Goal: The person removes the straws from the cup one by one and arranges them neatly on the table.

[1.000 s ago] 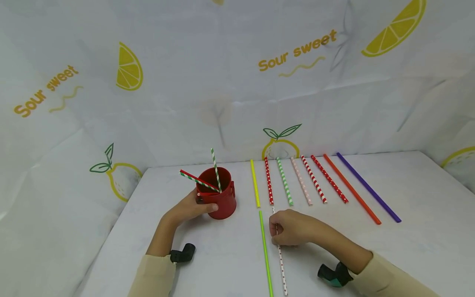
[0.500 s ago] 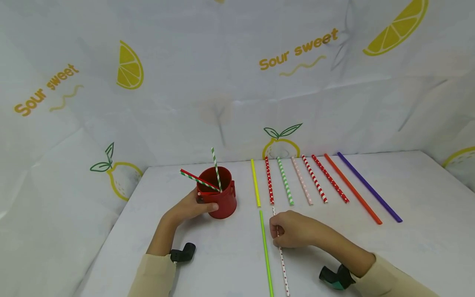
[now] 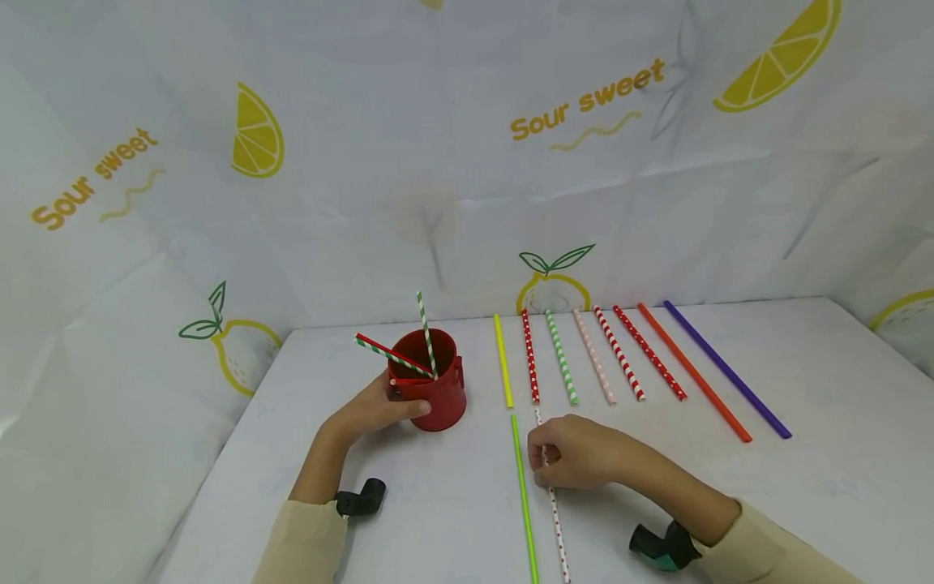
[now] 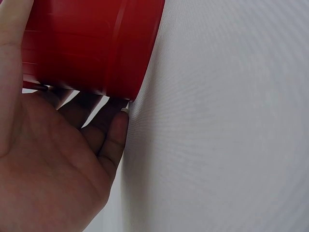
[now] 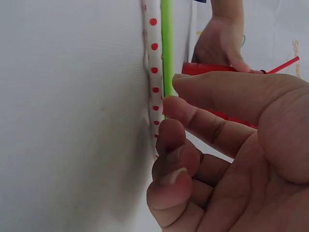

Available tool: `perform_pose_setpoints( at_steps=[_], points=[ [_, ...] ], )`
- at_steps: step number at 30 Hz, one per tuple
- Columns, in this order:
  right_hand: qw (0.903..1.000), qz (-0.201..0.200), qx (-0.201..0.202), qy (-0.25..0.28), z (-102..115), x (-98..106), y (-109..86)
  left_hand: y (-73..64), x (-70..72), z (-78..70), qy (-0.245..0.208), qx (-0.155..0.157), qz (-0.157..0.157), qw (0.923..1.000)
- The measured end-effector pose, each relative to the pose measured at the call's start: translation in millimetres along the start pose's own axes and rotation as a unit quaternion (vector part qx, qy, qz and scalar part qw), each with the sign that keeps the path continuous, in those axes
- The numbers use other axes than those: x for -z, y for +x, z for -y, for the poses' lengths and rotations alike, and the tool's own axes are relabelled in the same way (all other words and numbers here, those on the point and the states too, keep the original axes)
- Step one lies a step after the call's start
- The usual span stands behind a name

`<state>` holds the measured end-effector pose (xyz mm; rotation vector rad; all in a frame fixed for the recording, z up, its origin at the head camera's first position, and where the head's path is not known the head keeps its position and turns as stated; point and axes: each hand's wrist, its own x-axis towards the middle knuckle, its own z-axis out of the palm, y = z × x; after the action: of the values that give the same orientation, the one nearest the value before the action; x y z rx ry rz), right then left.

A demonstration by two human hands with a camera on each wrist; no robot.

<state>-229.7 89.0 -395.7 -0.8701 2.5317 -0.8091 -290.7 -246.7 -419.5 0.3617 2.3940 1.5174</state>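
Under the curled right hand [image 3: 575,451], a red-dotted white straw [image 3: 557,519], whether pinched hard to tell, a lime straw [image 3: 524,499] just left, farther left a red bucket [image 3: 442,405] gripped by the left hand [image 3: 374,406].

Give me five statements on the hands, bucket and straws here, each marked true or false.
1. The left hand holds the red bucket. True.
2. The orange straw lies beside the purple straw. True.
3. The purple straw is in the red bucket. False: it lies on the table.
4. The right hand is at the red-dotted white straw. True.
5. The red bucket lies on its side. False: it stands upright.
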Motion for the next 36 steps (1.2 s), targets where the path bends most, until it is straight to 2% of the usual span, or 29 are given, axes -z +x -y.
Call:
perform_pose_setpoints(
  at_steps=[4,8,12,16,20,22,25,30,33,36],
  points=[
    [0.9996,-0.021,0.019,-0.005,2.9,6.0,4.8,-0.6,0.5,-0.5,0.0,0.004,0.002,1.0],
    [0.9957,-0.066,0.063,-0.012,11.0,16.3,14.3,-0.8,1.0,-0.7,-0.001,0.0,0.004,1.0],
    [0.9899,-0.11,0.088,0.0,23.7,28.0,25.9,-1.3,1.2,-0.9,-0.003,-0.003,0.003,1.0],
    [0.9808,-0.162,0.105,0.029,37.2,36.8,38.7,-1.1,0.4,-0.6,-0.007,-0.001,0.0,1.0],
    [0.9669,-0.214,0.121,0.067,49.9,40.8,50.2,-0.9,-0.8,-1.1,-0.005,-0.003,0.0,1.0],
    [0.9608,-0.229,0.126,0.093,55.7,42.6,55.2,-0.3,-1.0,-1.2,-0.004,-0.009,0.002,1.0],
    [0.9561,-0.217,0.13,0.148,64.2,46.4,63.4,-0.2,-0.6,-1.4,-0.008,-0.021,0.004,0.9997],
    [0.9573,-0.148,0.104,0.226,74.2,50.5,79.2,0.0,0.5,-1.3,-0.012,-0.027,0.011,0.9995],
    [0.9623,-0.117,0.083,0.231,78.3,47.3,89.0,0.8,0.6,-0.9,-0.015,-0.024,0.016,0.9995],
    [0.9699,-0.115,0.084,0.198,81.7,41.6,97.4,1.1,0.3,-1.2,-0.015,-0.028,0.022,0.9993]
  ],
)
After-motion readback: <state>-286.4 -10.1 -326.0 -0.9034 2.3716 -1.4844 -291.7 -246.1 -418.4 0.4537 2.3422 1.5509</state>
